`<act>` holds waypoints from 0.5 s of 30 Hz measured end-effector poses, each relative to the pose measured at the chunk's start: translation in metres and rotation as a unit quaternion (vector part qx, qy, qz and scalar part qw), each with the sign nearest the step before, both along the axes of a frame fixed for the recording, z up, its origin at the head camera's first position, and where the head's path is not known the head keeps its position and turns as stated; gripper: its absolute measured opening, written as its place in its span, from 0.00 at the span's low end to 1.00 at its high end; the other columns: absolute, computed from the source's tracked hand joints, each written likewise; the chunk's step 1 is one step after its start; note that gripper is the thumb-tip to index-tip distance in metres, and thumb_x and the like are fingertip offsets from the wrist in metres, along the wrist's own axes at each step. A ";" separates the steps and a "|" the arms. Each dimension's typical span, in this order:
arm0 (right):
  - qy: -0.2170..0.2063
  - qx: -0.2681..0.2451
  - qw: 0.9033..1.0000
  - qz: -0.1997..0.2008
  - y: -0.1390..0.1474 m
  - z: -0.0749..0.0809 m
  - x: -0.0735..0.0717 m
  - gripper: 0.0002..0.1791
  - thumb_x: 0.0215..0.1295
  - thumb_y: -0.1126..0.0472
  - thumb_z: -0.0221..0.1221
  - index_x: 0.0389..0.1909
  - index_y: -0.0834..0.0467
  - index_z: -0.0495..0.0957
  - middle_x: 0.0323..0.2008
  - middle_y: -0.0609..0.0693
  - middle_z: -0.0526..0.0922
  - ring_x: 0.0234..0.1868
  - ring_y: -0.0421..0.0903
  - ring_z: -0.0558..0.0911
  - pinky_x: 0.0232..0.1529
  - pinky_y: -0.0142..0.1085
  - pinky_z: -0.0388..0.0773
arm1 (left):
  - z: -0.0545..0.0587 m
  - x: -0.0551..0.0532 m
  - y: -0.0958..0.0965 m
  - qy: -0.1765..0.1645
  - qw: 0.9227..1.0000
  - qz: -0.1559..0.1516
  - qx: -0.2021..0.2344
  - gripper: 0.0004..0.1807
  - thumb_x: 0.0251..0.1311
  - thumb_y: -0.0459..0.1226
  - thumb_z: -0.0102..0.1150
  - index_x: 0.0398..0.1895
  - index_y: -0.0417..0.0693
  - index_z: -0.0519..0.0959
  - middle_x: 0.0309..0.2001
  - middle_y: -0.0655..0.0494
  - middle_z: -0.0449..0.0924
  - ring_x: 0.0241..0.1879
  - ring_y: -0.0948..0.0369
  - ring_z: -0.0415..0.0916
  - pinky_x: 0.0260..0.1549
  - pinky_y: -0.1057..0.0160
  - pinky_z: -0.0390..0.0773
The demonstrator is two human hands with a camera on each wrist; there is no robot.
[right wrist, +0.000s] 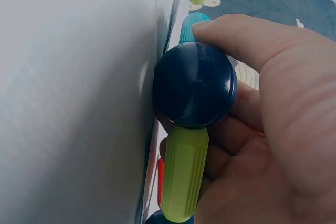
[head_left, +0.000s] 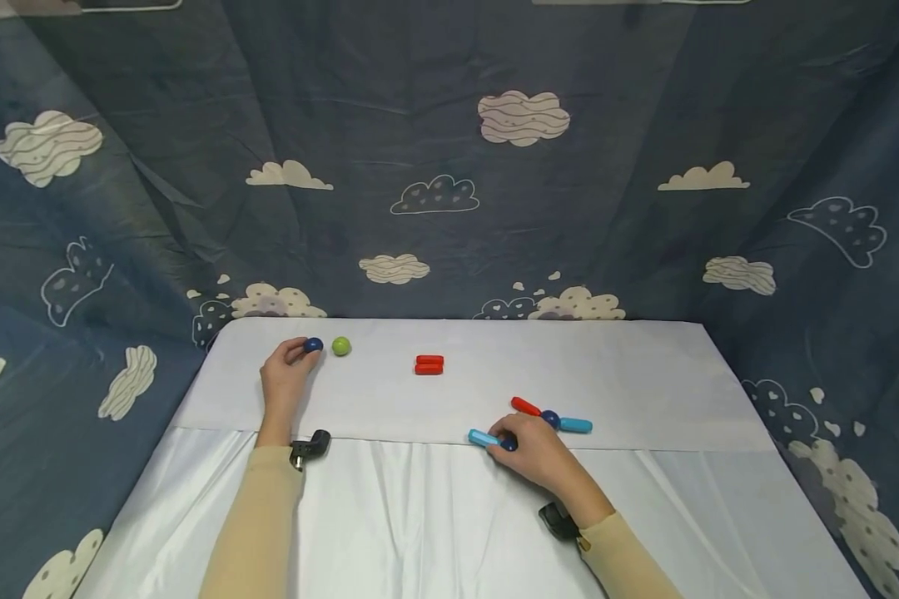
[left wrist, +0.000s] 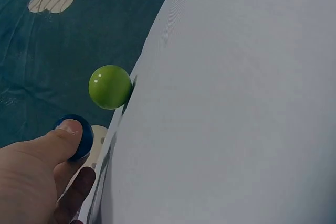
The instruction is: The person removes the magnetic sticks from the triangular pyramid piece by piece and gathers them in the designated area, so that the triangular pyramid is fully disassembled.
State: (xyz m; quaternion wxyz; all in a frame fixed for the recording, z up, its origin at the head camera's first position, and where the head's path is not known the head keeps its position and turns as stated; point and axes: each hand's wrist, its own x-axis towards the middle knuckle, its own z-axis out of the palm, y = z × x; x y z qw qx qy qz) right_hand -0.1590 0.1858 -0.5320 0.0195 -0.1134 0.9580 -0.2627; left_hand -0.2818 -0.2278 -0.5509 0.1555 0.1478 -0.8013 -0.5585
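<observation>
Right of centre in the head view, my right hand point(head_left: 537, 451) has its fingers round a glossy blue-and-green plastic stick-and-ball piece point(right wrist: 191, 85); a careless sweep could knock the red-and-blue plastic stick-and-ball piece point(head_left: 550, 420) beside it. Left of centre, my left hand point(head_left: 286, 378) pinches a shiny dark-blue ball point(head_left: 313, 344); slipping, it could roll into the glossy lime-green ball point(head_left: 341, 346).

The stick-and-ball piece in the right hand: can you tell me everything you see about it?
The stick-and-ball piece has a smooth, shiny dark-blue ball with a ribbed light-blue stick and a ribbed lime-green stick on roughly opposite sides. It all looks like plastic. The right hand holds it over the white cloth, thumb against the light-blue stick, whose end points leftward. I can't tell whether it touches the cloth.
</observation>
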 end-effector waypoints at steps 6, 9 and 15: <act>0.003 0.001 1.000 0.001 0.001 0.001 0.001 0.10 0.63 0.55 0.76 0.42 0.53 0.89 0.34 0.40 0.85 0.35 0.37 0.77 0.44 0.39 0.82 | -0.004 -0.007 0.003 -0.005 0.999 -0.015 -0.046 0.23 0.67 0.38 0.71 0.63 0.44 0.81 0.61 0.41 0.86 0.74 0.45 0.72 0.80 0.45 0.57; 0.005 0.001 1.000 0.001 0.002 0.001 0.000 0.10 0.62 0.56 0.76 0.42 0.53 0.89 0.34 0.41 0.86 0.35 0.37 0.78 0.45 0.39 0.83 | -0.006 -0.009 0.004 -0.011 0.997 -0.021 -0.073 0.23 0.68 0.40 0.71 0.63 0.45 0.81 0.62 0.43 0.85 0.75 0.45 0.70 0.80 0.44 0.55; 0.006 0.006 1.000 0.010 0.001 0.002 0.000 0.10 0.63 0.55 0.75 0.43 0.54 0.89 0.34 0.41 0.85 0.35 0.37 0.77 0.43 0.38 0.82 | -0.007 -0.010 0.005 -0.022 0.994 -0.018 -0.108 0.23 0.70 0.41 0.68 0.65 0.45 0.80 0.64 0.44 0.84 0.72 0.43 0.70 0.78 0.42 0.50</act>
